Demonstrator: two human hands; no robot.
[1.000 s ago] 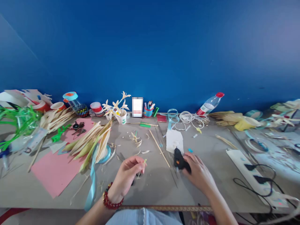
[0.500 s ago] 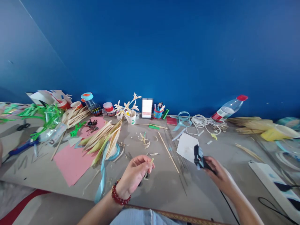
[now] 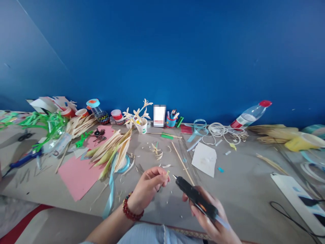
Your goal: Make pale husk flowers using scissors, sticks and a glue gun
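My left hand [image 3: 149, 184], with a red bead bracelet at the wrist, pinches a small pale yellow-green piece [image 3: 168, 173] between thumb and fingertips; its exact kind is too small to tell. A black hot glue gun [image 3: 196, 196] is gripped in my right hand [image 3: 210, 217]. Its nozzle points left and up, a short way from the pinched piece without touching it. A clear glue stick [image 3: 222, 222] sticks out of its back end. Beyond my hands, a pale husk flower [image 3: 155, 149] lies on the table among loose scraps.
Corn husks [image 3: 111, 149] and pink paper [image 3: 78, 176] lie on the left. Husk flowers stand in a white cup [image 3: 142, 126] near the wall. A white sheet [image 3: 204, 159], a coiled white cord [image 3: 218, 131], a plastic bottle [image 3: 250, 117] and a power strip [image 3: 296, 201] are on the right.
My right hand has brought the glue gun left from over the white sheet and turned its nozzle towards my left hand. My left hand has barely moved, still pinching the small piece.
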